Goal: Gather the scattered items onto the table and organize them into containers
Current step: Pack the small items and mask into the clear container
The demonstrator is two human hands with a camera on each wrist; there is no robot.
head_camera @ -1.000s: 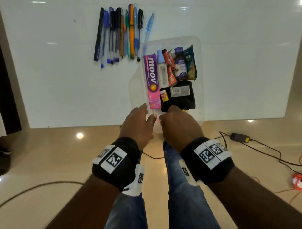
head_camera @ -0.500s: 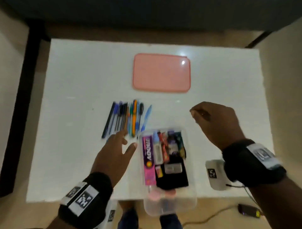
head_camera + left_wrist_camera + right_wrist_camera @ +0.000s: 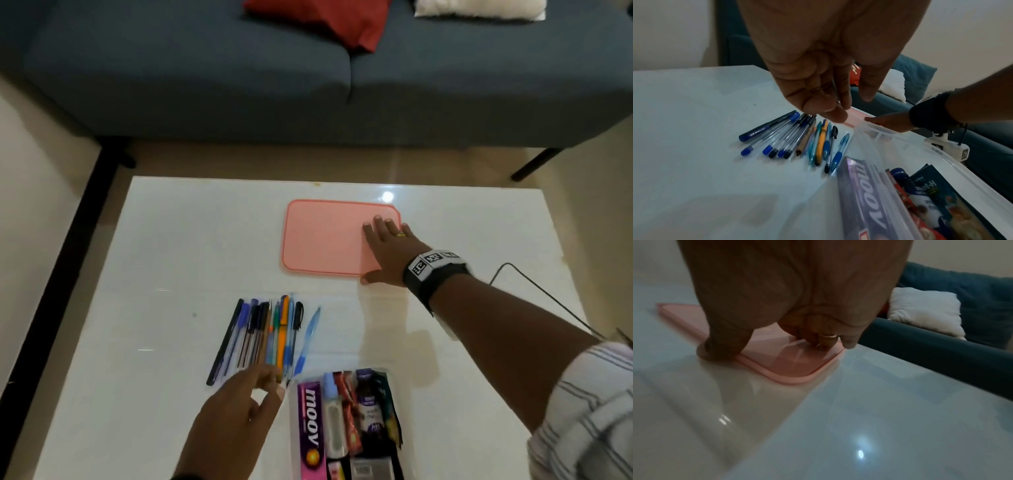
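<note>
A clear plastic container (image 3: 293,428) stands at the table's near edge, packed with a pink moov box (image 3: 310,435), small bottles and sachets. A row of several pens (image 3: 270,335) lies to its far left. A pink lid (image 3: 325,236) lies flat farther back. My right hand (image 3: 371,250) rests on the lid's right part, fingers spread on top, thumb at the near edge; the right wrist view shows this hand (image 3: 766,345) on the lid (image 3: 793,368). My left hand (image 3: 274,383) hovers over the pens' near ends, relaxed and holding nothing. It (image 3: 851,107) hangs above the pens (image 3: 797,141) beside the container rim (image 3: 900,138).
The white glossy table (image 3: 171,274) has bare surface left of the pens. A blue sofa (image 3: 239,68) with a red cushion (image 3: 329,20) and a white cushion (image 3: 479,7) stands beyond the far edge. A thin cable (image 3: 534,291) crosses the table's right side.
Both hands have let go of the container. My right hand has reached forward from beside the container onto the pink lid. The left hand stayed by the pens.
</note>
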